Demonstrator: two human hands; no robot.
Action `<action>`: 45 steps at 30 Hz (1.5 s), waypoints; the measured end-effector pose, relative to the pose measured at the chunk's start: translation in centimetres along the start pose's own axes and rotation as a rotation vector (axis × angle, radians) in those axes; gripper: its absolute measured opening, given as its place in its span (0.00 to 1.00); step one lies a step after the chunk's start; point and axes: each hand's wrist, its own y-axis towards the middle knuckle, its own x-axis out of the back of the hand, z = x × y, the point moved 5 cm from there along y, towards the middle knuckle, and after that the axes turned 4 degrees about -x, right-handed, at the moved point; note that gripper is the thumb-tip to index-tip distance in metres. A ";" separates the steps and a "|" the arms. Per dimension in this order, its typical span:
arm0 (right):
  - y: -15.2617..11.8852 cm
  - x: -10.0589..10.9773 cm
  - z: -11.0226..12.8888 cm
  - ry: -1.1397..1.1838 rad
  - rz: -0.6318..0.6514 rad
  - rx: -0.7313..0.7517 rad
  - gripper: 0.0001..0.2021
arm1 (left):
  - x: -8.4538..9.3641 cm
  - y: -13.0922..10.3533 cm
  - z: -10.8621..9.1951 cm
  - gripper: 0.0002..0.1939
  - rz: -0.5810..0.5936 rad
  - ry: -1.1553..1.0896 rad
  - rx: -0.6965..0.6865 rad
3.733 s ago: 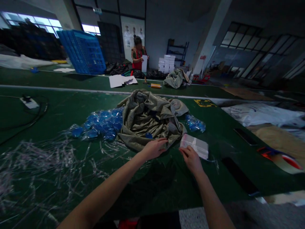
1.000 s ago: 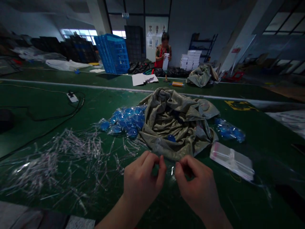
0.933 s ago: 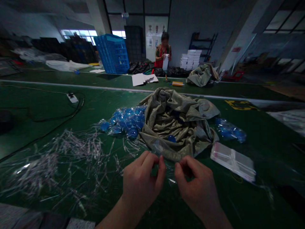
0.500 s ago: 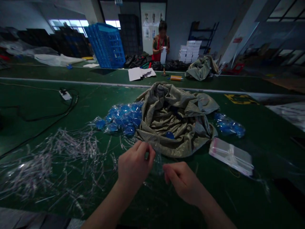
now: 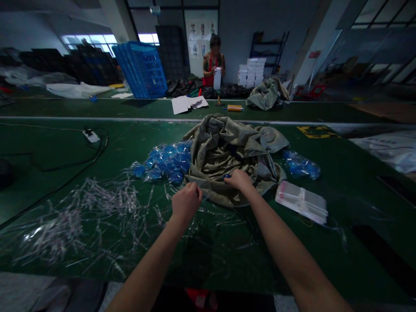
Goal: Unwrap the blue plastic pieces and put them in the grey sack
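My left hand (image 5: 186,200) is closed at the near left edge of an olive cloth sack (image 5: 224,125), pinching a clear plastic bag (image 5: 204,189). Over the sack's opening, my right hand (image 5: 238,180) has its fingers closed on a dark blue round piece (image 5: 227,176). Blue pieces in clear wrap (image 5: 169,160) are heaped against the sack's left side. More wrapped blue pieces (image 5: 300,164) lie to its right. A tied stack of clear bags (image 5: 302,201) rests right of my right forearm.
Thin plastic strips (image 5: 107,197) are scattered at the left. A power strip (image 5: 91,135) with black cables lies farther back. Across the table, a person (image 5: 213,65) holds a white box near blue crates (image 5: 139,69). A dark flat object (image 5: 383,255) is at the near right.
My right hand has moved forward to the sack's opening and closed on the blue piece there. My left hand remains closed with the clear bag. The view has shifted slightly.
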 end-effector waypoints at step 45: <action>-11.8 -8.3 1.3 1.600 0.330 -0.246 0.27 | -0.2 -2.4 -4.8 0.15 0.012 -0.211 -0.289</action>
